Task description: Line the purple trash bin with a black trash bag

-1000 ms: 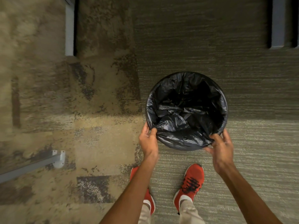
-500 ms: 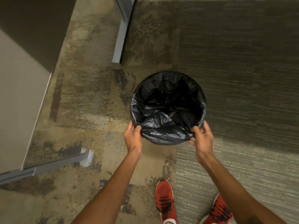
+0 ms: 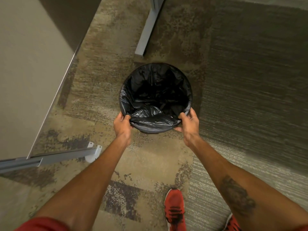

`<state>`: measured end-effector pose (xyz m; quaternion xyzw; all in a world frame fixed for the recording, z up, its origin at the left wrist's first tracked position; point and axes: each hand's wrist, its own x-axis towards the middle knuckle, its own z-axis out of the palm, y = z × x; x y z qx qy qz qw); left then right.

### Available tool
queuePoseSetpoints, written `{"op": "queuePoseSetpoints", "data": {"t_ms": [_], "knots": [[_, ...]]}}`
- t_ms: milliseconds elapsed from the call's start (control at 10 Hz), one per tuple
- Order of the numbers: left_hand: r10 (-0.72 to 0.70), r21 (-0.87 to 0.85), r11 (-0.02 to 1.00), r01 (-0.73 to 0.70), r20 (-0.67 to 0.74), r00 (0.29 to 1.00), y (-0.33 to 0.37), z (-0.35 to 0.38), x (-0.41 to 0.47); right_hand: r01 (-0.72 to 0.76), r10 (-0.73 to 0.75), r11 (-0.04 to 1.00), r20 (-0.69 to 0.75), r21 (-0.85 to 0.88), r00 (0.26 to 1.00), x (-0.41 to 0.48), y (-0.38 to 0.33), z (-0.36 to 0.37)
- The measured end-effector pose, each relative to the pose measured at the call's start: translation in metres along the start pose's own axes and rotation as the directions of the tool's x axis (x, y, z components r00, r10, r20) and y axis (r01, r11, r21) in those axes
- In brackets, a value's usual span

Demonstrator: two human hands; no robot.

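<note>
Both hands grip the near rim of the bin. The left hand (image 3: 122, 125) is closed on the left part of that rim, thumb hooked over the black trash bag (image 3: 155, 99) and fingers curled under its folded edge. The right hand (image 3: 189, 123) is closed on the right part, thumb inside the opening and fingers wrapped round the outside.

The bag lines the round bin fully: its mouth is folded over the rim all the way round, so none of the purple wall shows from above. The film sags in shiny creases on the near side, and the inside is dark.

Compared with half a second ago, both hands sit further round the near rim and closer together, the bag's near edge is pulled flatter, and the bin lies further from the camera with both forearms stretched out. Only one red sneaker (image 3: 175, 209) shows fully, against two a second ago; a sliver of the other shows at the bottom edge.

The bin stands on patchy brown and tan carpet (image 3: 150, 164), just left of a seam with grey ribbed carpet (image 3: 250, 97). A pale desk top (image 3: 25, 72) fills the left side, well apart from the bin. A grey desk foot (image 3: 66, 155) lies beneath it, ending in a white glide (image 3: 92, 157). Another grey foot (image 3: 148, 30) runs away beyond the bin, its end near the far rim. Nothing blocks the bin's opening.
</note>
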<state>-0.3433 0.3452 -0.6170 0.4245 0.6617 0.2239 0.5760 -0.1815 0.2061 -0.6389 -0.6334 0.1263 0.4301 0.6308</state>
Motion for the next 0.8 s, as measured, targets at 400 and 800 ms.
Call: {"op": "queuePoseSetpoints", "data": {"t_ms": [400,800], "knots": [[-0.048,0.061,0.997,0.042,0.097,0.994,-0.008,-0.020,0.018,-0.057,0.057,0.998,0.040,-0.004,0.998,-0.003,0.006,0.006],[0.260,0.716,0.652,-0.250,0.099,0.961,0.010,-0.011,-0.027,0.314,-0.289,0.515,0.183,-0.797,0.940,-0.059,-0.028,-0.015]]}}
